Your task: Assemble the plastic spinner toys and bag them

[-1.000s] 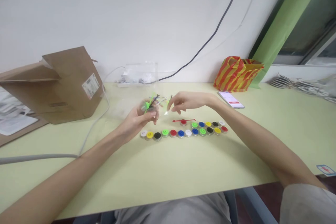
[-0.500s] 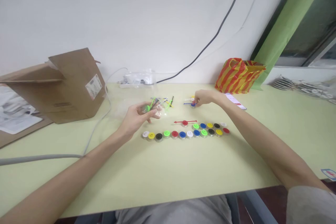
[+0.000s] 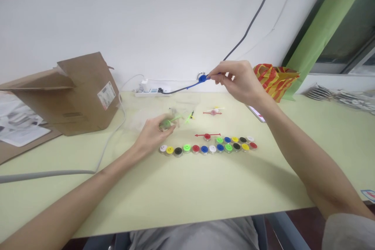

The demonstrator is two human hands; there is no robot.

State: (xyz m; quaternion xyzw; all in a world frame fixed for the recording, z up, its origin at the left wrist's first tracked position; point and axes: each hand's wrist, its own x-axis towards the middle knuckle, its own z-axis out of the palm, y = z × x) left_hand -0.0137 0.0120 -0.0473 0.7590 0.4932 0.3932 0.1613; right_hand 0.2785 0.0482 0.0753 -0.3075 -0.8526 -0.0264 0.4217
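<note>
My right hand (image 3: 240, 82) is raised above the table and pinches a blue spinner piece (image 3: 200, 80) with a thin blue arm. My left hand (image 3: 154, 133) rests low on the table, fingers closed round a green spinner piece (image 3: 166, 124) amid a clear plastic bag. Two rows of small coloured round caps (image 3: 209, 146) lie in front of the hands. A red spinner with a long arrow (image 3: 207, 136) sits at the back row's left end. Loose spinner pieces (image 3: 213, 111) lie farther back.
A brown cardboard box (image 3: 84, 93) stands at the left with a grey cable (image 3: 108, 144) running past it. A white power strip (image 3: 152, 91) lies by the wall. A red-and-yellow striped bag (image 3: 277, 80) and a phone (image 3: 258, 114) are at the right.
My right hand picked up the blue spinner piece from the table and lifted it up toward the wall. My left hand sank to the table with its green piece.
</note>
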